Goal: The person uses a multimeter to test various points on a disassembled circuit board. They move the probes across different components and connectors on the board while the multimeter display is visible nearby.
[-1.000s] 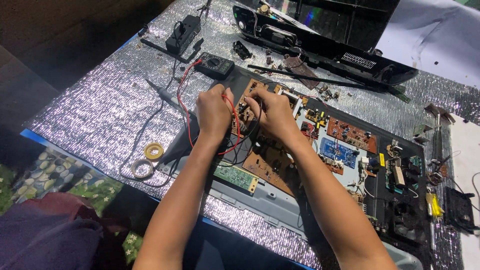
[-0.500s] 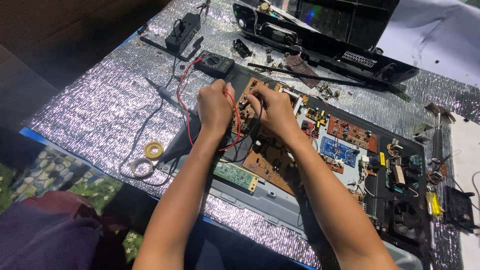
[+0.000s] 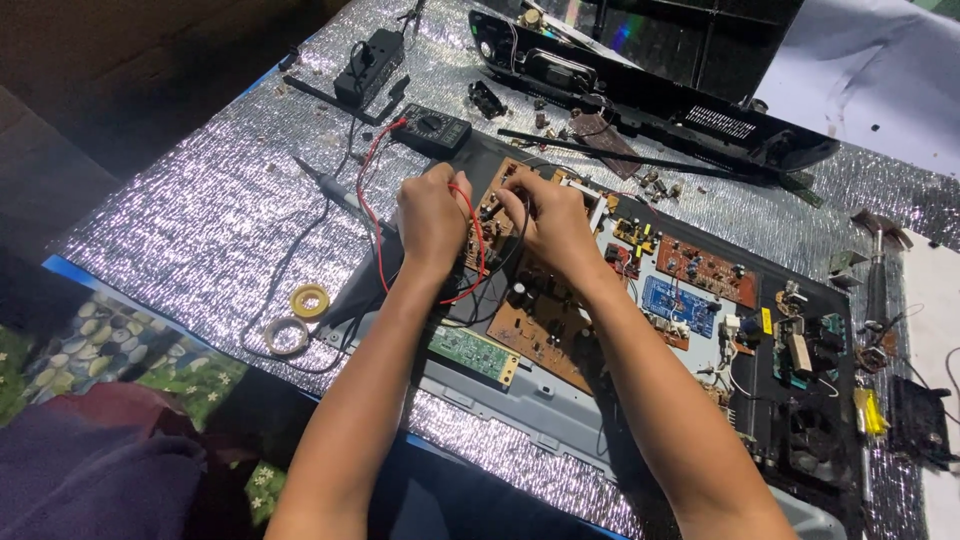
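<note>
Together, both hands are curling tight: left hand (image 3: 432,218) gripping the thin red wire (image 3: 372,215), right hand (image 3: 552,222) pinching onto the brown circuit board (image 3: 540,315).

Your left hand (image 3: 432,218) and right hand (image 3: 548,222) hide the probe tips; brown circuit board (image 3: 545,318) components are too small to identify.

A single head-worn camera is looking steeply down and forward from just above the person's forearms, sitting close over the brown circuit board (image 3: 540,310) and taking in the silver foil-covered table (image 3: 200,200) beyond it.
</note>
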